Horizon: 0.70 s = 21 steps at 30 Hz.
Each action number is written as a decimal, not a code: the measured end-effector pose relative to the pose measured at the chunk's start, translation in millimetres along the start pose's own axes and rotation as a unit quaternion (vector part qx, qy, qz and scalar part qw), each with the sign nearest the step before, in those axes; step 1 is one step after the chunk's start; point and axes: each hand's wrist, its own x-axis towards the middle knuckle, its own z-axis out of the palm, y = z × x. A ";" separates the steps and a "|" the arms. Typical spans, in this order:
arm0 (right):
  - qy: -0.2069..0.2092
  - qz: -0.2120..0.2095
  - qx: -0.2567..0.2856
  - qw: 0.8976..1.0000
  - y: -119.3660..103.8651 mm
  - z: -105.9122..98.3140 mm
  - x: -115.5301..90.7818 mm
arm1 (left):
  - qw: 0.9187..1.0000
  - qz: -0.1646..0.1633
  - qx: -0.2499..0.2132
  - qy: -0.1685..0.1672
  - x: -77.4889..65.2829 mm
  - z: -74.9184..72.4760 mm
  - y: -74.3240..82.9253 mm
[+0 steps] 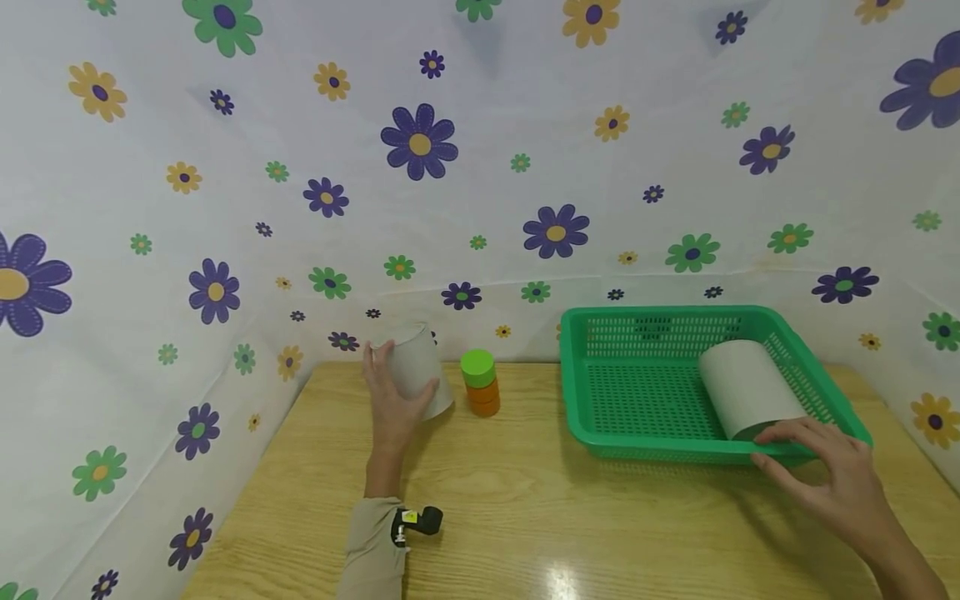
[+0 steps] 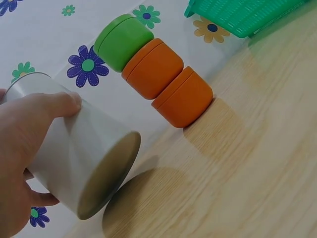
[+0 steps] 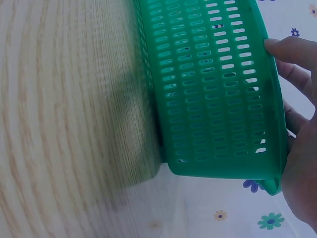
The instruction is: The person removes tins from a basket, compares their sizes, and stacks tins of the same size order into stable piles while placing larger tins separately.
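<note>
One white cylinder (image 1: 422, 367) is tilting near the back left of the wooden table (image 1: 487, 500), its lower end facing the tabletop. The left hand (image 1: 393, 400) is gripping it, thumb on one side and fingers on the other. In the left wrist view, a shadow is lying just below that lower end; whether its edge is touching the wood, I cannot tell. Just to its right, three small containers are standing in a stack: two orange pots (image 2: 183, 99) below and a green pot (image 2: 124, 42) on top. Further right, a green basket (image 1: 675, 446) is resting on the table, and the right hand (image 1: 840, 479) is pinching its front rim near the right corner. A second cylinder (image 1: 750, 387), also white, is lying on its side in the basket's right part, close to those fingers. A beige sleeve (image 1: 372, 550) is covering the left forearm, and a flower-printed sheet (image 1: 480, 196) is hanging behind everything.
</note>
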 end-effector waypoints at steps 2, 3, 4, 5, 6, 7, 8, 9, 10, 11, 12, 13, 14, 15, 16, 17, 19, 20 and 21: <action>-0.001 0.002 0.000 1.000 -0.6 -0.3 -0.4 | 1.000 0.010 0.000 0.007 0.3 -0.3 -1.0; -0.001 0.002 0.000 1.000 -0.8 -0.4 -0.6 | 1.000 0.018 0.000 0.013 0.5 -0.2 -1.8; -0.001 0.002 -0.001 1.000 -1.2 -0.6 -0.6 | 1.000 0.024 -0.001 0.017 0.8 -0.2 -2.7; -0.001 0.002 -0.002 1.000 -1.4 -0.8 -0.7 | 0.999 0.029 0.000 0.022 1.1 0.0 -3.8; -0.001 0.002 -0.002 1.000 -1.6 -1.0 -0.7 | 0.999 0.033 0.002 0.026 1.2 0.3 -4.7; 0.000 0.001 -0.003 1.000 -1.8 -1.1 -0.7 | 0.999 0.037 0.004 0.029 1.2 0.5 -5.6; 0.000 0.001 -0.003 1.000 -1.8 -1.2 -0.7 | 0.999 0.041 0.006 0.030 1.2 0.9 -6.6; 0.000 0.000 -0.003 1.000 -1.8 -1.3 -0.6 | 0.999 0.042 0.006 0.031 0.9 1.1 -7.3; 0.000 -0.001 -0.004 1.000 -1.8 -1.3 -0.5 | 0.999 0.041 0.005 0.030 0.5 1.3 -7.7; 0.000 -0.001 -0.004 1.000 -1.7 -1.3 -0.4 | 0.999 0.040 0.004 0.030 0.2 1.6 -8.3; 0.000 -0.002 -0.003 1.000 -1.8 -1.3 -0.2 | 0.999 0.038 0.001 0.029 -0.1 1.8 -8.7; 0.000 -0.004 -0.004 1.000 -2.0 -1.3 0.0 | 0.999 0.035 -0.002 0.029 -0.6 2.1 -9.2; 0.000 -0.005 -0.003 1.000 -2.2 -1.3 0.3 | 0.999 0.031 -0.006 0.029 -0.8 2.2 -9.6; 0.000 -0.007 -0.003 1.000 -2.4 -1.1 0.6 | 0.999 0.026 -0.011 0.029 -1.1 2.1 -9.5; 0.001 -0.009 -0.003 1.000 -2.5 -1.0 0.8 | 0.999 0.020 -0.015 0.028 -1.2 2.0 -9.4; 0.001 -0.011 -0.002 1.000 -2.5 -0.9 0.9 | 0.999 0.014 -0.019 0.029 -1.4 2.0 -9.3; 0.002 -0.013 -0.001 1.000 -2.6 -0.7 1.1 | 0.999 0.006 -0.027 0.030 -1.8 1.7 -8.6; 0.002 -0.013 -0.001 1.000 -2.7 -0.6 1.2 | 0.999 0.003 -0.029 0.030 -2.0 1.5 -8.1; 0.002 -0.013 -0.001 1.000 -2.7 -0.5 1.2 | 0.999 0.001 -0.032 0.031 -2.3 1.4 -7.7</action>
